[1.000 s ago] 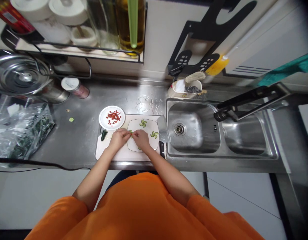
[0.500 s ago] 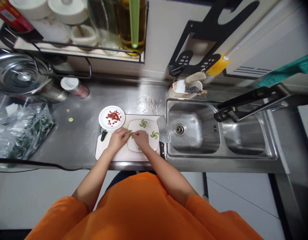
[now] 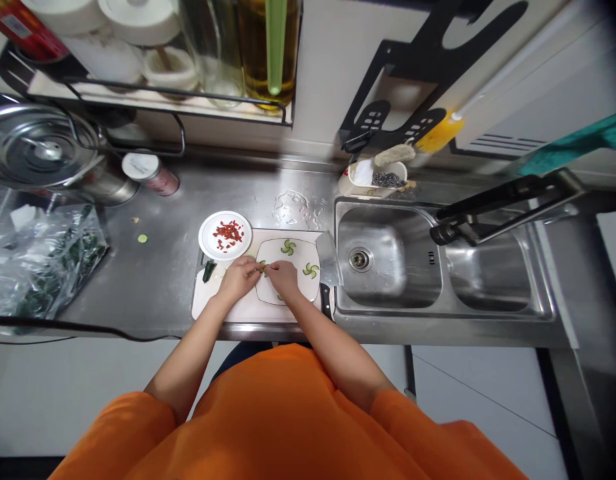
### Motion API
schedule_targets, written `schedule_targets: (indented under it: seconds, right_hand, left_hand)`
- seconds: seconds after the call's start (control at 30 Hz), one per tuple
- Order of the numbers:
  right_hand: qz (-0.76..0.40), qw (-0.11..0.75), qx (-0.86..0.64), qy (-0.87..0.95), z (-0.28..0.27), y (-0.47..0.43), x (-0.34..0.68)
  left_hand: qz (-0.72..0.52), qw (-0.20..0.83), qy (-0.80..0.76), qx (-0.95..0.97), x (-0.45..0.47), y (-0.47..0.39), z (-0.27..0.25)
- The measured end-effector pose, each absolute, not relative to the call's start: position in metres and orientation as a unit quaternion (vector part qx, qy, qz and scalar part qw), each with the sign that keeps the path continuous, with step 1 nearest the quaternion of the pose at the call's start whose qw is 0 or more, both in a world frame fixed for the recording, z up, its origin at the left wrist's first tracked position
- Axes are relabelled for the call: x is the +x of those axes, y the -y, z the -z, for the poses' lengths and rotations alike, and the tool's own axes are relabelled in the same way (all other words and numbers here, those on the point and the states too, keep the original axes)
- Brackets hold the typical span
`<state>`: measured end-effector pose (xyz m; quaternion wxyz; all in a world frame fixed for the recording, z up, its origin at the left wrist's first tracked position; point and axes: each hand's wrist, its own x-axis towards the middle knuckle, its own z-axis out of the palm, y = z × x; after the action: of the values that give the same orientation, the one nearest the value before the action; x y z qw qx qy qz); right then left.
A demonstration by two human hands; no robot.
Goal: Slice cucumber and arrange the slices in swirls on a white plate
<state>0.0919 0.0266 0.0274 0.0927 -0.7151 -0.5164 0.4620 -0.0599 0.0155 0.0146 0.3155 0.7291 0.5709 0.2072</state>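
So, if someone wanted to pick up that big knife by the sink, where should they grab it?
I'd take the knife by its black handle, coming from the person's side of the counter. It lies with the handle toward the person and the broad blade pointing away, so that approach should keep fingers off the blade.

White squarish plate (image 3: 301, 259), dark-edged, flat; green slices (image 3: 288, 247) in pinwheels, far and right sides; left cluster (image 3: 263, 267) part-hidden from me
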Motion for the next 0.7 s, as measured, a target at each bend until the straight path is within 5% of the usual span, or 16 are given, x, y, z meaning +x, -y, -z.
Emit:
schedule_targets:
  seconds: [0.7]
  right_hand:
    - [-0.46, 0.152, -0.72, 0.498, -0.0253, -0.0203, 0.0995]
  left_hand:
    - [-0.254, 0.307, -0.554, 0.731, -0.0615, -0.0146, -0.0189]
